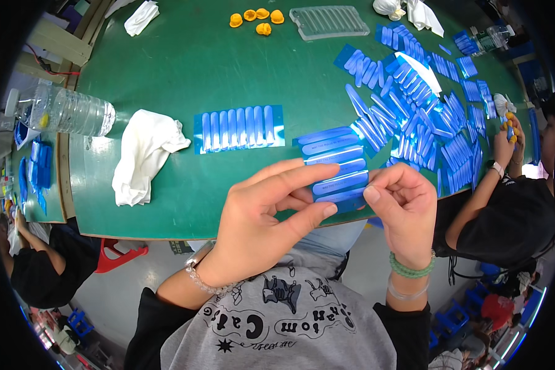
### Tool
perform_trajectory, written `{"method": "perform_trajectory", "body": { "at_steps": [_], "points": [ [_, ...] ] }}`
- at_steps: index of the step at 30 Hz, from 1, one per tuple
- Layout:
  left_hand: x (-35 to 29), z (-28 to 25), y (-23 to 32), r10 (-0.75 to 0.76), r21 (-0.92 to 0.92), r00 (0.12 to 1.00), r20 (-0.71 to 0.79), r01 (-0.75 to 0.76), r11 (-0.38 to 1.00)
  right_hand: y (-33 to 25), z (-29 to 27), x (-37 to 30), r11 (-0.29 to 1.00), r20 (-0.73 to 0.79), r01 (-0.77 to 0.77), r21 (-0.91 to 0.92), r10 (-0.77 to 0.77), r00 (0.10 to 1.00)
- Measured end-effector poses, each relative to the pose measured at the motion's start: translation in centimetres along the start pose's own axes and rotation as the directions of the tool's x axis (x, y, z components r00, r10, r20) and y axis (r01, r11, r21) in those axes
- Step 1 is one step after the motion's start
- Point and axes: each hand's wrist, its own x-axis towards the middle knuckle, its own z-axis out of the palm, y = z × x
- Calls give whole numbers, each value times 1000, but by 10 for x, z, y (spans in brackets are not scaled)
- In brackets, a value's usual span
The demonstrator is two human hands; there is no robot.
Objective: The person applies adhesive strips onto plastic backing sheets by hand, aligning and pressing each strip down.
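Over the table's near edge I hold a blue film sheet of long rounded strips (pixel 334 150), tilted with its strips lying crosswise. My left hand (pixel 259 206) grips its left side, the fingers above and the thumb at the lower edge. My right hand (pixel 405 206) is closed in a pinch at the sheet's lower right edge; its curled fingers hide part of what it grips. Beyond my left hand a similar blue sheet (pixel 238 129) lies flat with its strips upright. To the right spreads a loose heap of such blue sheets (pixel 410 123).
A crumpled white cloth (pixel 147 157) and a clear plastic bottle (pixel 74 111) are at the left of the green table (pixel 185 68). Several orange finger cots (pixel 263 15) and a clear ridged tray (pixel 330 22) lie at the far side. A co-worker's arm (pixel 482 194) is at right.
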Motion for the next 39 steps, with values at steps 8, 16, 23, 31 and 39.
{"method": "perform_trajectory", "body": {
  "at_steps": [8, 16, 23, 31, 39],
  "points": [
    [0, 2, -1, -2, -36, 1000, 6, 3, 999, 1, 2, 1, 1000, -29, 16, 24, -16, 999],
    [-1, 12, -13, 16, -154, 1000, -9, -17, 988, 5, 6, 0, 999, -48, 30, 44, -28, 998],
    [-1, 21, -16, 124, -83, 989, -77, -130, 988, 11, 6, -2, 993, 62, 121, 10, -121, 991],
    [-2, 18, -21, 14, -77, 992, -125, -24, 997, 22, 7, -3, 972, -14, 226, -63, -228, 974],
    [5, 26, -3, 47, -173, 983, -180, -79, 982, 21, 6, -7, 954, 39, 281, -102, -279, 960]
  ]
}}
